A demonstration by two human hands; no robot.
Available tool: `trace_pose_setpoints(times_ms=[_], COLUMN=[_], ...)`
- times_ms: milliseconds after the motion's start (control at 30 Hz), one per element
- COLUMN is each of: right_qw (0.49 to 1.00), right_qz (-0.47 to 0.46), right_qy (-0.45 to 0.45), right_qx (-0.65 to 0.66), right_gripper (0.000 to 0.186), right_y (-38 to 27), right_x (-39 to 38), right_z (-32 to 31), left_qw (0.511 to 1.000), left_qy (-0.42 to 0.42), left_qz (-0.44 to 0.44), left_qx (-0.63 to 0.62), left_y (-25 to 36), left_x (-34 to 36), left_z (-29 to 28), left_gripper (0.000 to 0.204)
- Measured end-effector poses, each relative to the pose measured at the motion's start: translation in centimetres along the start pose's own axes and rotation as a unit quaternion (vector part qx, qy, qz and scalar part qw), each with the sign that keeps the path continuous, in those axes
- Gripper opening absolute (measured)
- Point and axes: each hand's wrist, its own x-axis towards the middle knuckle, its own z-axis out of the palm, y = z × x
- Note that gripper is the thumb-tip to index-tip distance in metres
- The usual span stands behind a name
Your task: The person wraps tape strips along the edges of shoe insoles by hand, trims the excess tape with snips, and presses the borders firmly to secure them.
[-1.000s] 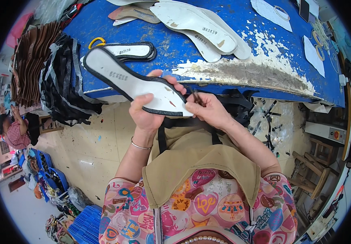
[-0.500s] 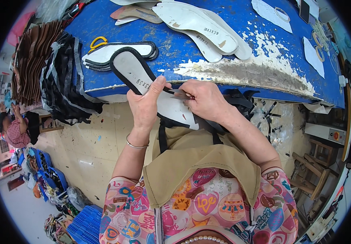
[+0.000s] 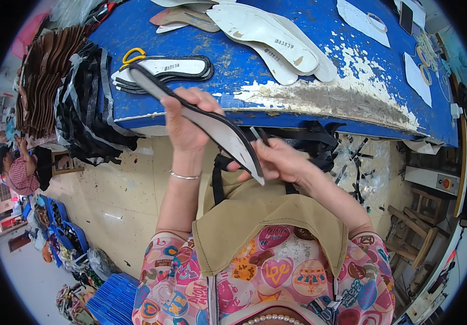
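Note:
My left hand (image 3: 187,122) grips a white shoe insole (image 3: 217,129) with black edging, thumb on its white face and fingers behind. The insole is tilted, seen nearly edge-on, its wide end up at the left and its pointed end down at my right hand. Closed round a small metal-bladed tool (image 3: 255,133), my right hand (image 3: 282,161) is beside the insole's lower end, with some fingers behind it. The tool's exact kind is hard to make out. On the bench lies a stack of black-edged insoles (image 3: 174,66), with yellow-handled scissors (image 3: 134,55) at its left end.
Plain white insoles (image 3: 277,40) lie across the blue bench (image 3: 352,103) with its worn front edge. Black strips (image 3: 84,108) and brown pieces (image 3: 47,81) hang at the left. Paper sheets (image 3: 363,21), tape rolls (image 3: 424,70) and a phone (image 3: 405,17) sit at the right.
The insole has turned from face-up to nearly edge-on, its lower end swinging down. My right hand has moved down and right, its blade now away from the insole's edge.

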Motion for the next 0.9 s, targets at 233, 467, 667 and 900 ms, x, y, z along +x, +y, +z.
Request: trace_pose_setpoints(times_ms=[233, 467, 667, 900], right_qw=[0.986, 0.969, 0.928, 0.859], right_qz=[-0.091, -0.113, -0.143, -0.218], right_qy=[0.126, 0.126, 0.271, 0.378], right_qx=[-0.065, -0.18, -0.212, -0.269], right_gripper=[0.02, 0.013, 0.018, 0.016], right_y=[-2.8, 0.2, -0.6, -3.3], right_x=[-0.3, -0.4, -1.3, -4.0], right_z=[0.5, -0.7, -3.5, -5.7], left_qw=[0.982, 0.984, 0.911, 0.432], left_qy=[0.169, 0.16, -0.025, -0.232], left_qz=[-0.015, -0.044, 0.1, 0.117], left_qx=[-0.086, -0.066, 0.398, 0.863], left_y=[0.8, 1.5, 7.8, 6.2], left_x=[1.2, 1.0, 4.2, 9.0], left_z=[2.3, -0.1, 4.7, -4.9], left_gripper=[0.08, 0.033, 0.017, 0.06])
